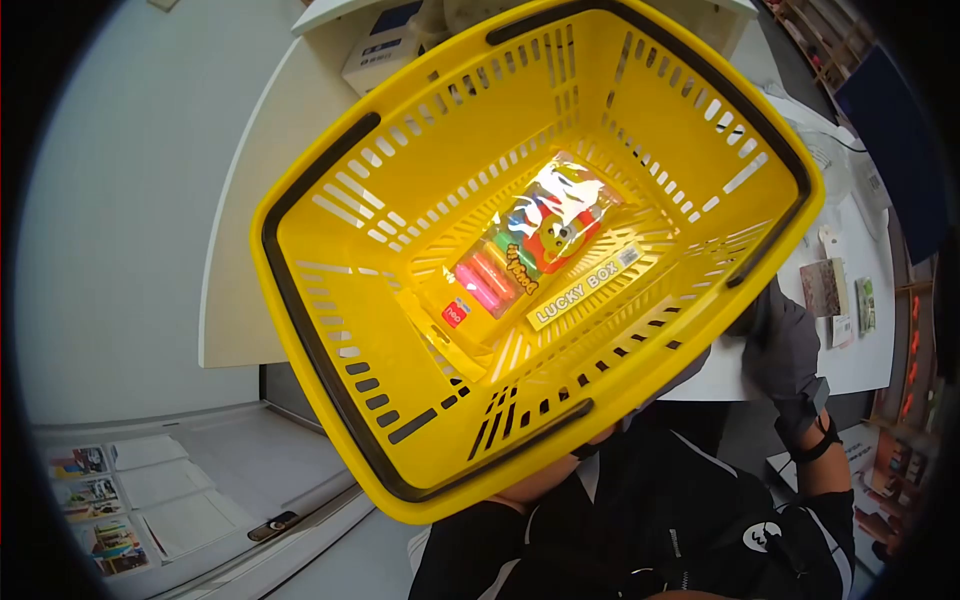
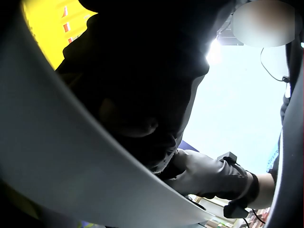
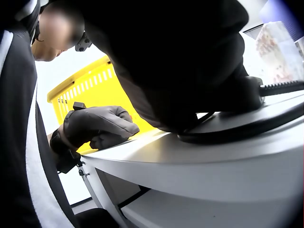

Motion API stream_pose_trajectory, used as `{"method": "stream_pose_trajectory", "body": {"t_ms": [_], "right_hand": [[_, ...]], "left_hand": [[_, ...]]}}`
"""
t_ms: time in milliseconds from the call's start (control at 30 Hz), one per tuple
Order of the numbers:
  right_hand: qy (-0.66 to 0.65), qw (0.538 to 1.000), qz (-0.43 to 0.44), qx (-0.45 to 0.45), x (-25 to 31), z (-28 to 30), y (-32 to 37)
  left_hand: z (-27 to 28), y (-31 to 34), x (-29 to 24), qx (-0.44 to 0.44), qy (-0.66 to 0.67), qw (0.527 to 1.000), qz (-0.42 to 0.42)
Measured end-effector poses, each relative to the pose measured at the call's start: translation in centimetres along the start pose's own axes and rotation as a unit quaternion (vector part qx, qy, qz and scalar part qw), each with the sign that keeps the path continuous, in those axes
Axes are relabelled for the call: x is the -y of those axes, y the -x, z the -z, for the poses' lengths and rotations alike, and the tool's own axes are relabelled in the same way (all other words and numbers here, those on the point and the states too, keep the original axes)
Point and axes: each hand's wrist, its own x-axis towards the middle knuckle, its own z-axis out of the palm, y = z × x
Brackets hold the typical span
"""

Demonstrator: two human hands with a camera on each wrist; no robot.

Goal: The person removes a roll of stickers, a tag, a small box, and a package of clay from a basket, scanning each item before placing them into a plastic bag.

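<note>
A yellow shopping basket with black folded-down handles fills the head view. Inside lie a shiny clear pack of colourful contents and a yellow box printed LUCKY BOX. The gloved left hand rests at the table edge beside the basket in the right wrist view, its fingers loosely curled; the basket mostly hides it from the head camera. My gloved right hand is to the right of the basket, gripping a dark device with a coiled cord, whose shape is mostly in shadow.
The white table carries small packets at the right. A white box stands behind the basket. Printed sheets lie at lower left. Shelving runs along the far right, and a cord crosses above the tabletop.
</note>
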Motion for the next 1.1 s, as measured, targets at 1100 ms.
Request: {"method": "stream_pose_trajectory", "body": {"t_ms": [1100], "right_hand": [[-0.072, 0.997, 0.009, -0.013, -3.1, -1.1, 1.4]], "left_hand": [[27.7, 6.6, -8.6, 0.119, 0.042, 0.989, -0.082]]}}
